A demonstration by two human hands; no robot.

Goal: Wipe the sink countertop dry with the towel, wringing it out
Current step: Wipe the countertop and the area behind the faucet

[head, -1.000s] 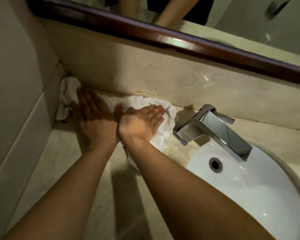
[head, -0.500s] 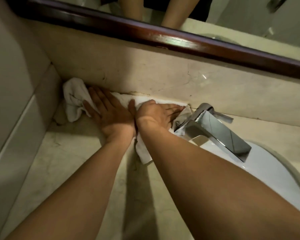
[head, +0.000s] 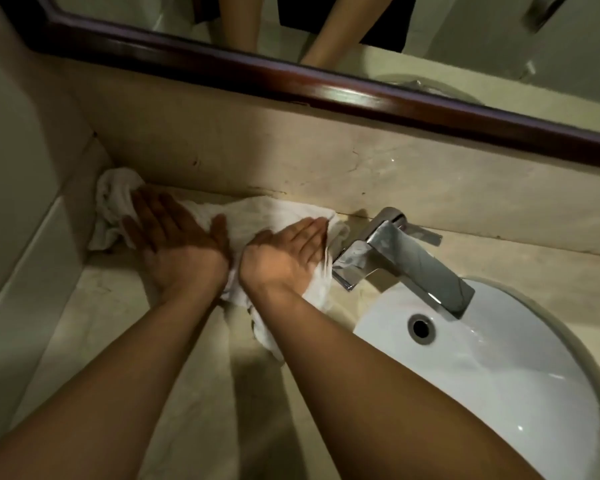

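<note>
The step in hand looks like the wiping itself, not the wringing: both hands lie flat and spread on the white towel [head: 257, 216], which is stretched along the back of the countertop [head: 94, 306], against the low stone wall [head: 291, 161] under the mirror [head: 326, 22]. The left hand [head: 177, 237] presses with open fingers on the left half of the towel, near the corner, where a crumpled end of the cloth sticks out beyond the fingertips. The right hand [head: 288, 252] presses, also with straight fingers, on the right half, and its fingertips come just beside the base of the metal faucet [head: 406, 261]. The two hands are close to each other, thumbs almost meeting, and neither one pinches or grips the cloth. A loose part of the towel hangs back toward the person, under the right wrist. The white sink [head: 499, 368] is to the right, and the towel does not reach into it. I judge that the task is somewhere in the middle, because I cannot tell from this view how wet the stone is. The next move probably calls for sliding the cloth around the faucet base or pulling it forward over the front surface, with steady pressure, and then gathering it in both hands over the sink to twist it. No brand, label or writing can be read anywhere on the faucet, the towel or the sink.
</note>
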